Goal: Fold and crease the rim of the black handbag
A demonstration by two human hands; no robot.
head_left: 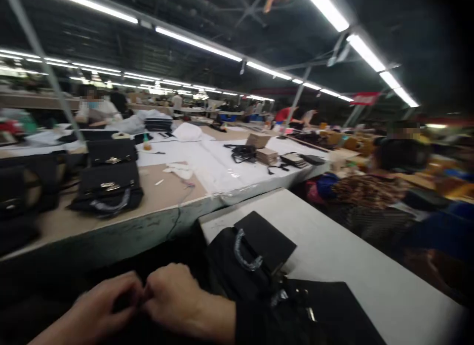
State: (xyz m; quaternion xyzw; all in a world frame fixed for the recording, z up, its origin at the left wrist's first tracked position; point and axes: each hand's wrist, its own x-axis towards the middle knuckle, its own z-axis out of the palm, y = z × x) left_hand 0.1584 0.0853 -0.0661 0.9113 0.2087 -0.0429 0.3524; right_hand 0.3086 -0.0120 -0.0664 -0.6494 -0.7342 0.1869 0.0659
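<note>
Low in the view, my left hand (113,301) and my right hand (177,296) meet, fingertips touching or nearly so. Both have their fingers curled in a pinch, and whatever is between them is too small or hidden to make out. Dark shadow lies around them. Just right of my right hand, a black handbag (237,266) with a plastic-wrapped handle (244,253) lies on a white table (296,226), its black flap (266,238) spread out. Another black flap with gold-coloured hardware (329,300) lies nearer, partly covered by my right sleeve.
A long workbench (185,204) runs across ahead, with finished-looking black handbags (109,184) on its left. Farther along are stacked brown pieces (266,156) and black straps (240,153). A person in patterned clothing (370,192) is at the right; another person (97,110) sits far left.
</note>
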